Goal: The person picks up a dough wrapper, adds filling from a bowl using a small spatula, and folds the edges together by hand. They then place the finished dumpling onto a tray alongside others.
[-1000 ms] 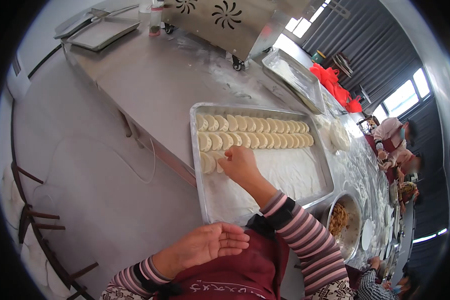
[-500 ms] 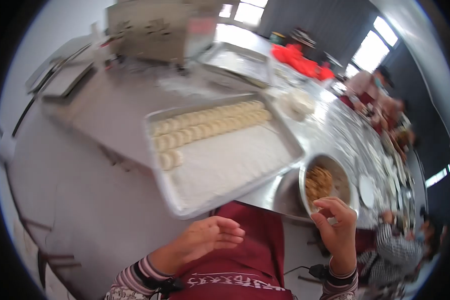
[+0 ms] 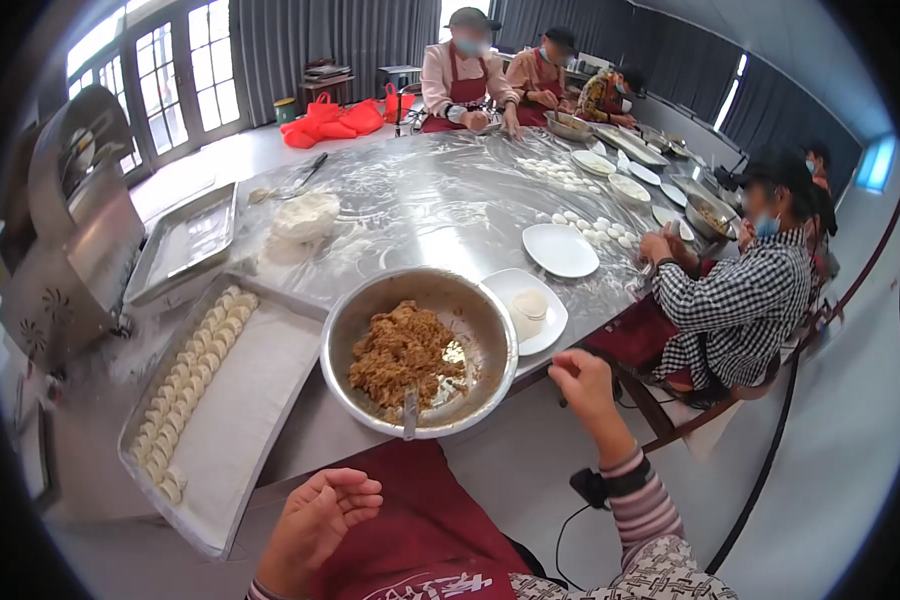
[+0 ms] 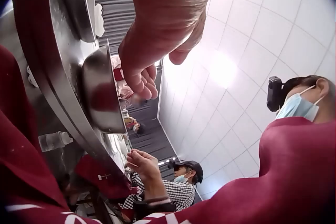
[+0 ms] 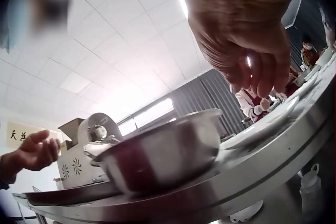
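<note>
My right hand hovers just off the table's edge, near a white plate with a stack of round dough wrappers. Its fingers bend loosely with nothing between them, as the right wrist view also shows. Low in front of the maroon apron, my left hand is held up with relaxed fingers and nothing in it. Between the hands stands a steel bowl of brown filling, a metal handle sticking up at its near side. To the left, a paper-lined tray holds rows of crescent dumplings.
Behind the bowl lie a mound of flour and another metal tray. A steel machine stands at far left. An empty white plate and several dough pieces lie right. A person in checks sits close by.
The right hand has left the dumpling row in the tray and swung right, past the bowl, to the wrapper plate. The view has turned right. The left hand stays low before the apron.
</note>
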{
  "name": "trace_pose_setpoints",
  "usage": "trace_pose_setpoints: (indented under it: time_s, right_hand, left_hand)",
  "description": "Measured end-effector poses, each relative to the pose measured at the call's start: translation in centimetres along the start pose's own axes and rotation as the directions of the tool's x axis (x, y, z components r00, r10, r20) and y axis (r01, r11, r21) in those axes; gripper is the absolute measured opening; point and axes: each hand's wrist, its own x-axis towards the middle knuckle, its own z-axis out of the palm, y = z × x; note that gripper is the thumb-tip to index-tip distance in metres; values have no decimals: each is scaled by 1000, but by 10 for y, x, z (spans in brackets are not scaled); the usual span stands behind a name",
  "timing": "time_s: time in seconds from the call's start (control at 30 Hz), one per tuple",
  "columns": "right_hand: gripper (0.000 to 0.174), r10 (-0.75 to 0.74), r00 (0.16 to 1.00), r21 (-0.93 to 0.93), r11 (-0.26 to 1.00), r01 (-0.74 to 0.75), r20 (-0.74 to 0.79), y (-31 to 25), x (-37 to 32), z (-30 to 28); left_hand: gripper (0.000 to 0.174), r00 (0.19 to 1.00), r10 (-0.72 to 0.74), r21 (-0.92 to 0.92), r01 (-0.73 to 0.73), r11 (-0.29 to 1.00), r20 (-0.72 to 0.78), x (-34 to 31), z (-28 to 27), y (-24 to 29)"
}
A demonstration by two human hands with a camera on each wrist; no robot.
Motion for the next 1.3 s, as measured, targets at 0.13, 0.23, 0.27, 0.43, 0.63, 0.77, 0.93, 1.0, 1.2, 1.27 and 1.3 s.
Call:
trace_pose_setpoints:
  time_s: [0.13, 0.23, 0.27, 0.43, 0.63, 0.77, 0.93, 1.0, 1.2, 1.27, 1.3]
  right_hand:
    - [19, -15, 996, -5, 1000, 14, -89, 46, 71, 31]
    - [18, 91, 996, -35, 995, -91, 10, 75, 123, 51]
    - [18, 95, 994, -159, 984, -84, 61, 81, 136, 57]
    - [14, 162, 981, -456, 885, -98, 104, 85, 167, 73]
    - [10, 219, 953, -547, 834, -73, 207, 84, 181, 77]
    - [11, 178, 967, -528, 847, -56, 183, 85, 179, 77]
    - [14, 184, 967, -564, 824, -54, 177, 93, 181, 83]
    - [13, 178, 970, -567, 822, -55, 165, 94, 182, 86]
    - [14, 112, 986, -221, 972, -83, 125, 74, 176, 72]
    - [16, 132, 982, -149, 983, -112, 133, 75, 172, 73]
    - [16, 91, 982, -175, 983, -62, 164, 77, 171, 78]
  left_hand:
    - [41, 999, 8, 34, -7, 999, -34, 23, 18, -2]
    - [39, 999, 8, 39, -6, 999, -52, 35, 23, -4]
    - [39, 997, 15, 34, -13, 999, -70, 38, 24, -6]
    - [37, 993, 22, 43, -17, 999, -119, 51, 23, -9]
    - [37, 989, 62, 64, -53, 996, -132, 59, 26, -9]
    - [36, 986, 83, 70, -73, 995, -144, 62, 32, -5]
    - [35, 987, 87, 62, -79, 995, -134, 64, 30, -5]
    - [35, 987, 83, 69, -74, 995, -134, 65, 30, -5]
    - [34, 985, 116, 79, -106, 991, -131, 61, 26, -2]
    - [34, 985, 108, 80, -98, 992, -131, 63, 30, 1]
    - [33, 986, 103, 84, -93, 992, -128, 64, 31, 1]
